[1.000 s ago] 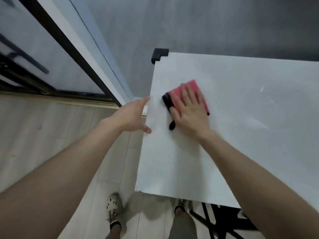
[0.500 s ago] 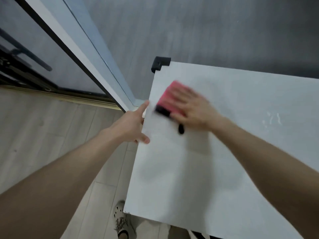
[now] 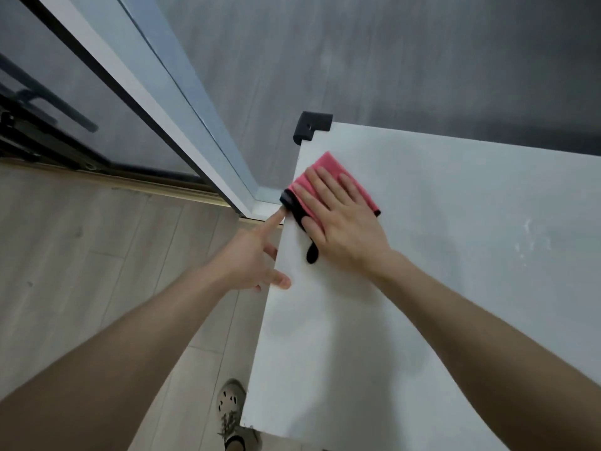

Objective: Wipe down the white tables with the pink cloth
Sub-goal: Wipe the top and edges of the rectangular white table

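right hand (image 3: 341, 222): laid flat with fingers straight and spread, pressed on the pink cloth (image 3: 328, 162); nothing is clenched.
pink cloth: folded, black-trimmed, lying on the white table (image 3: 455, 255) at its left edge, near the far corner.
left hand (image 3: 250, 258): released; the index finger is stretched along the table's left edge up to the cloth's trim, and the thumb is rested on the top.
black corner guard (image 3: 312, 126): fitted on the far left corner.
shoe (image 3: 231, 398): seen on the wooden floor below.
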Available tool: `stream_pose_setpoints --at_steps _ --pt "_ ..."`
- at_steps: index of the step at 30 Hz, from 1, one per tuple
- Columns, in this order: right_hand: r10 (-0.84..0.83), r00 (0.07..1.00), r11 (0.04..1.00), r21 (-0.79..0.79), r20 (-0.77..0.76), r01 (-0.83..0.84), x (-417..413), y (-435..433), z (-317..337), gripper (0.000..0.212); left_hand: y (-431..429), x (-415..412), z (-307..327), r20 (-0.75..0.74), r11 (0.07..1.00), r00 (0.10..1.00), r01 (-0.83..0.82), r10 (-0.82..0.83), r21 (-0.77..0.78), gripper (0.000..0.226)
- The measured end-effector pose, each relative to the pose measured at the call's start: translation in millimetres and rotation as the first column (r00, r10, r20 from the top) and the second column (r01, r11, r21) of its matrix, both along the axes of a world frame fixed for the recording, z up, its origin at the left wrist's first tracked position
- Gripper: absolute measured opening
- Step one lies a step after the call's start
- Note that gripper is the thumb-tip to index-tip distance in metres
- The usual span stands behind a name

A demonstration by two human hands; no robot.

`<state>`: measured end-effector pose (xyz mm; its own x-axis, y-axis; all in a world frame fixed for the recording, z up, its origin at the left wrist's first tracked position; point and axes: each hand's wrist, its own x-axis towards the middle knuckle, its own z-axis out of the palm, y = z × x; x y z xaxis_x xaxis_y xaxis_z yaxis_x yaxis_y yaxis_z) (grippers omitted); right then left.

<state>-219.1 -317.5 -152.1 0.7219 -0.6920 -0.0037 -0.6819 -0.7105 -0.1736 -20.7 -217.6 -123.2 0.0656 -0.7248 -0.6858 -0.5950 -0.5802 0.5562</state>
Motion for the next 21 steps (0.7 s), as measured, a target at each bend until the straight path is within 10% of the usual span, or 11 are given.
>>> stream_pose_setpoints --at_steps 9,12,15,19,21 --pt "-0.189 0.981 0.981 0.044 0.049 0.187 16 -7 1 0.063 -7 -10 14 0.196 0.984 0.965 0.177 -0.174 0.005 0.155" --pt "-0.37 0.929 0.928 0.064 0.022 0.368 -49 -27 3 0.064 -23 -27 30 0.504 0.879 0.757 0.477 -0.416 0.008 0.167" --pt "-0.738 0.674 0.665 0.125 -0.047 0.737 -29 -71 11 0.065 -41 -46 36 0.6 0.702 0.539 0.71 -0.591 0.055 0.176" --pt "-0.357 0.934 0.923 0.155 0.011 0.351 18 -65 10 0.062 -52 -56 34 0.643 0.621 0.417 0.775 -0.642 0.118 0.177" --pt "-0.404 0.914 0.91 0.116 0.033 0.398 -43 -74 8 0.061 -50 -55 33 0.638 0.616 0.41 0.777 -0.652 0.13 0.178"
